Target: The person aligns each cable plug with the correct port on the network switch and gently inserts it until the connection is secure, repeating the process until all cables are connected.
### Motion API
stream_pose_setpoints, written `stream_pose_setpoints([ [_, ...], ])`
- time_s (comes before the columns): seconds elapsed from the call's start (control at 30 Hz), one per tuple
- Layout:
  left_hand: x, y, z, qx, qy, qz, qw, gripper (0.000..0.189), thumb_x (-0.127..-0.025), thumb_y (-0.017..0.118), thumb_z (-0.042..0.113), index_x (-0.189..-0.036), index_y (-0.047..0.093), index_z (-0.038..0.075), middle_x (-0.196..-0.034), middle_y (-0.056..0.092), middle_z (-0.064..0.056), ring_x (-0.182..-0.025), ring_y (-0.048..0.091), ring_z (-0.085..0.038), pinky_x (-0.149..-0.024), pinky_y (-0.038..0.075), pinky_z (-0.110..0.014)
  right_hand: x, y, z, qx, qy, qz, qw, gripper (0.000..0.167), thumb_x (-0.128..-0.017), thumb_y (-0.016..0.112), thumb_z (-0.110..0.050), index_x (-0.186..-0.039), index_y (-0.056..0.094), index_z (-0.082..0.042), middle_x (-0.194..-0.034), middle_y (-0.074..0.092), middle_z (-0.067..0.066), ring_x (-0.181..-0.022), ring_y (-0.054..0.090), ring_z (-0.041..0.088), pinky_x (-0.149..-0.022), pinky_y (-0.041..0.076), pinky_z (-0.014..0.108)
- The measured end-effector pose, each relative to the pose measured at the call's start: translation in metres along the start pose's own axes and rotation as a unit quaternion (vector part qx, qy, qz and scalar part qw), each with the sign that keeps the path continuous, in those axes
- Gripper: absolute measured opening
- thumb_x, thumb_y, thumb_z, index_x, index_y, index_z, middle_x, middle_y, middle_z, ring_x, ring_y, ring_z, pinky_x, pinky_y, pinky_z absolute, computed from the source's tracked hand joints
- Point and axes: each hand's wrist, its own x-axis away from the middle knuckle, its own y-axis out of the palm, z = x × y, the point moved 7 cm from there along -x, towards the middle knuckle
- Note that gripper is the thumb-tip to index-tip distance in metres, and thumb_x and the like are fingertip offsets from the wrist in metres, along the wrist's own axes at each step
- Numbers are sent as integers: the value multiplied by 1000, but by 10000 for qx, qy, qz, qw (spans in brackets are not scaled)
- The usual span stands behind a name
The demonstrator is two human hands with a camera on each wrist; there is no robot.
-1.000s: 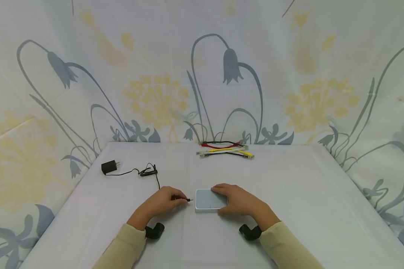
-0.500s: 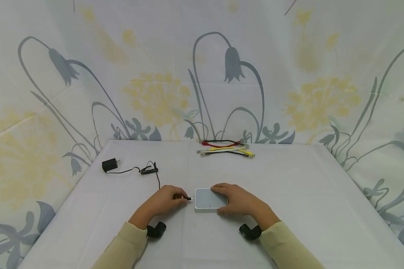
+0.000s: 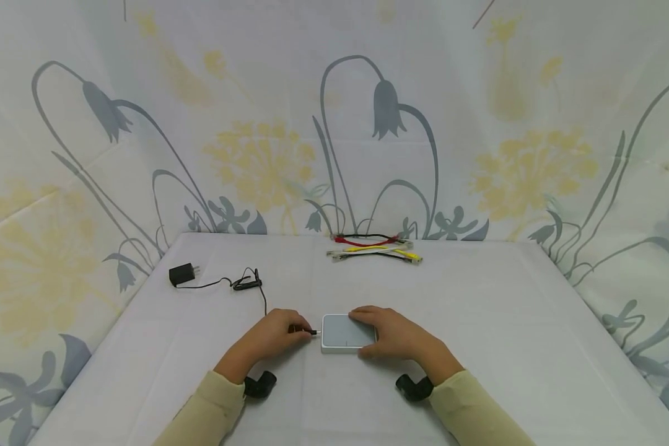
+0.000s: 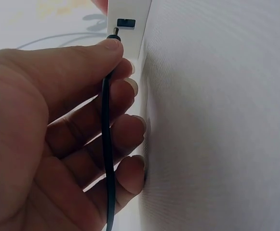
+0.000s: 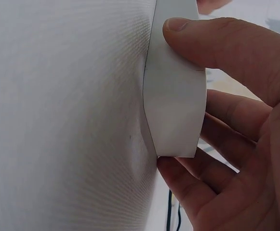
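Observation:
My left hand point(image 3: 273, 337) pinches the black barrel plug point(image 4: 114, 37) of a power cord between thumb and forefinger. The plug's metal tip points at the flat white box point(image 3: 347, 332), which has a grey top. In the left wrist view the tip is right by the black socket point(image 4: 126, 22) in the box's end, slightly off to one side of it. From there the cord point(image 4: 106, 139) runs down across the curled fingers. My right hand point(image 3: 396, 334) grips the box's right end, thumb point(image 5: 188, 36) on its near side and fingers around the far side.
A black power adapter point(image 3: 183, 274) with metal prongs lies at the back left, its cord bundled point(image 3: 246, 283) partway along. Several short network cables point(image 3: 376, 246) in red, yellow, white and black lie along the table's back edge. Behind them hangs a flowered cloth point(image 3: 256, 167).
The plug's tip has closed the small gap and now meets the box's left edge in the head view. The box has shifted very slightly left, with the right hand still gripping it.

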Motion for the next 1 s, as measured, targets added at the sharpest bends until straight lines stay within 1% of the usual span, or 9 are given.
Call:
stream_pose_setpoints([
  [0.33,1,-1,3,-86,90,36,9999,15,-91,66,24,-100,75,16,-95,70,6,-89,61,-10,-79,49,-32,1,-1,-3,-8,0,-11,10000,70,-79,77,-33,-143,50,-18,-144,49,4,-128,49,25,-102,43,46],
  [0.63,1,0,2,-153,-26,52,9999,16,-91,66,24,-102,75,16,-93,68,8,-84,58,-6,-75,48,-28,3,-2,-4,-7,31,-1,10000,70,-79,77,-32,-142,50,-18,-143,50,4,-127,49,25,-102,43,46],
  [0.77,0,0,1,-145,-60,85,9998,17,-91,66,24,-103,75,16,-94,68,7,-86,59,-7,-77,48,-29,3,-2,-5,19,23,2,10000,70,-79,77,-32,-142,50,-18,-143,50,4,-126,50,26,-101,43,46],
  [0.9,0,0,1,-135,-42,119,9998,17,-91,65,23,-103,75,16,-94,69,6,-87,59,-8,-77,48,-30,3,-3,-5,22,18,5,10000,70,-79,77,-32,-142,50,-18,-143,50,4,-127,50,26,-102,43,45],
  [1.0,-1,-1,2,-179,29,159,9997,17,-91,65,23,-102,75,15,-93,68,6,-85,59,-8,-76,48,-29,2,-3,-5,15,26,-1,10000,70,-79,77,-32,-143,50,-18,-143,50,4,-127,50,25,-102,43,45],
])
